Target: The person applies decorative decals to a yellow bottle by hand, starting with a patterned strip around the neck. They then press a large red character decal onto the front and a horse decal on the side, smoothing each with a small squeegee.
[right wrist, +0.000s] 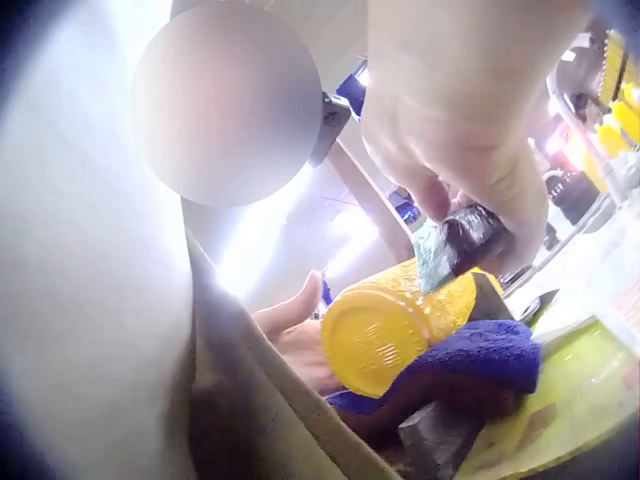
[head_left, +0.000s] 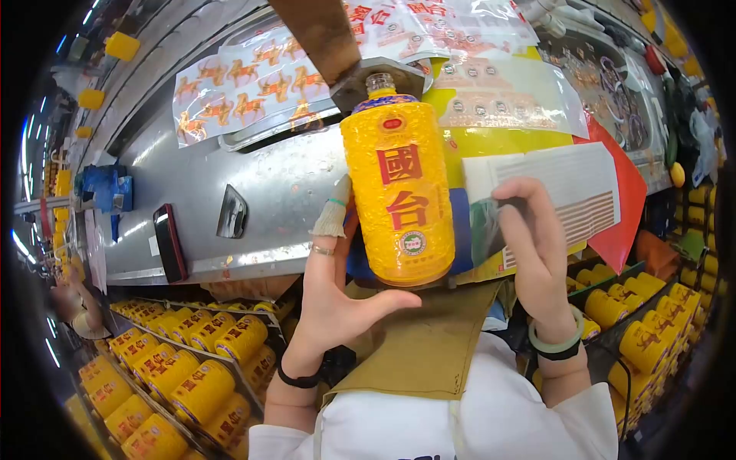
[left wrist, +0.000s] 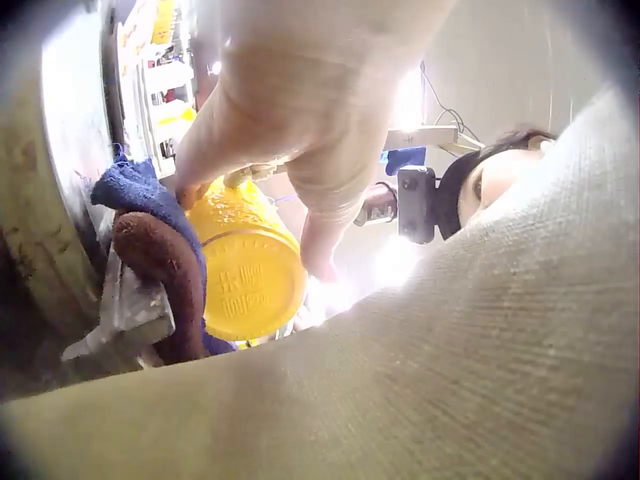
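A yellow bottle [head_left: 399,192] with red characters and a clear glass neck lies on a blue cloth [head_left: 460,230] over a rest. Along its left side is the left hand [head_left: 333,299], fingers straight, thumb stretched out below the base, white covers on a finger. The right hand [head_left: 533,245] pinches a dark, partly see-through pad [right wrist: 470,240] just right of the bottle. In the left wrist view the bottle's base [left wrist: 255,285] shows beneath the left hand [left wrist: 290,120]. The right hand [right wrist: 460,130] is above the bottle [right wrist: 375,340] in the right wrist view.
Sticker sheets [head_left: 253,84] lie at the back of the metal table [head_left: 284,192]. A phone [head_left: 170,241] and a small dark tool [head_left: 232,212] are at the left. A striped white sheet [head_left: 567,192] lies over a red sheet [head_left: 625,207]. Racks of yellow bottles [head_left: 203,391] stand on both sides.
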`<act>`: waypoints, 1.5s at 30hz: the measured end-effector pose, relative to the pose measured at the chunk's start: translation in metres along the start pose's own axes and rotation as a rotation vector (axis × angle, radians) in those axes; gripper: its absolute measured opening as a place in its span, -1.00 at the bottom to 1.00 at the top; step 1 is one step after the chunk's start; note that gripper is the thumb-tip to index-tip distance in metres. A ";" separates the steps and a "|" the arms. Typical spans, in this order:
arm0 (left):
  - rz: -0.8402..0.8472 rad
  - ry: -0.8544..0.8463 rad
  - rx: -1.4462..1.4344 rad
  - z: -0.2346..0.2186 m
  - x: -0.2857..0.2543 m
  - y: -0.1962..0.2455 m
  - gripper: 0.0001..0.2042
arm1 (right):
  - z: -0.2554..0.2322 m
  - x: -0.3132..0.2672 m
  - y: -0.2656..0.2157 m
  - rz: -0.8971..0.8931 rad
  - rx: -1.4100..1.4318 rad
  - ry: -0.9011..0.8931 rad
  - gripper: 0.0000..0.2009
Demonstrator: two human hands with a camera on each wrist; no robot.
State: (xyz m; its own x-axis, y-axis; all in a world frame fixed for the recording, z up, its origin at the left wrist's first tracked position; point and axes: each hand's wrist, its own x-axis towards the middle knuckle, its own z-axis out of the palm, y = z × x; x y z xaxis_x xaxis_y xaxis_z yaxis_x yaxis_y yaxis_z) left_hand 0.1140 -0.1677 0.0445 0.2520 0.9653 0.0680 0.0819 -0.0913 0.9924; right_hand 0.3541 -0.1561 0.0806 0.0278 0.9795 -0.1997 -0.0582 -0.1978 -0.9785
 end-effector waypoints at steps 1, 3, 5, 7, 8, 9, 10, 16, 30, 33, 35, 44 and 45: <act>0.002 0.011 0.000 0.001 0.002 0.001 0.04 | 0.003 0.002 0.001 -0.003 -0.004 -0.010 -0.72; -0.144 0.115 -0.406 0.005 0.010 0.004 -0.10 | 0.010 0.006 0.005 -0.137 -0.208 -0.175 -0.66; -0.170 0.113 -0.433 0.011 0.015 0.010 -0.19 | 0.021 0.005 -0.003 0.135 -0.102 -0.206 -0.57; -0.175 0.111 -0.334 0.016 0.016 0.010 -0.19 | 0.027 0.007 0.012 0.099 -0.113 -0.170 -0.57; -0.172 0.114 -0.337 0.016 0.017 0.012 -0.19 | 0.029 0.008 0.021 -0.004 -0.102 -0.150 -0.57; -0.173 0.103 -0.338 0.016 0.018 0.013 -0.19 | 0.030 0.009 0.019 -0.005 -0.104 -0.154 -0.57; -0.175 0.091 -0.338 0.016 0.018 0.014 -0.19 | 0.030 0.008 0.016 0.044 -0.077 -0.163 -0.58; -0.182 0.118 -0.363 0.018 0.017 0.012 -0.17 | 0.029 0.008 0.010 0.086 -0.105 -0.176 -0.61; -0.148 0.136 -0.410 0.021 0.019 0.014 -0.16 | 0.028 0.009 0.014 0.076 -0.112 -0.186 -0.61; -0.156 0.125 -0.397 0.019 0.018 0.013 -0.15 | 0.025 0.010 0.008 0.101 -0.076 -0.195 -0.62; -0.172 0.111 -0.379 0.020 0.016 0.012 -0.14 | 0.019 0.011 0.007 0.180 -0.082 -0.217 -0.62; 0.510 0.057 0.741 0.012 -0.014 -0.006 -0.25 | -0.003 0.014 0.015 0.092 0.082 -0.084 -0.69; 0.639 0.014 1.003 0.010 -0.014 -0.006 -0.32 | -0.004 0.013 0.018 0.043 0.095 -0.082 -0.71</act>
State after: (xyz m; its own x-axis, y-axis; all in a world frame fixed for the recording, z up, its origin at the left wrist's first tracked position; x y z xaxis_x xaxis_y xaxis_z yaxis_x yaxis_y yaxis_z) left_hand 0.1200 -0.1828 0.0365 0.5109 0.6777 0.5290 0.6652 -0.7014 0.2561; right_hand 0.3575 -0.1471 0.0597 -0.0587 0.9707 -0.2329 -0.1516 -0.2393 -0.9591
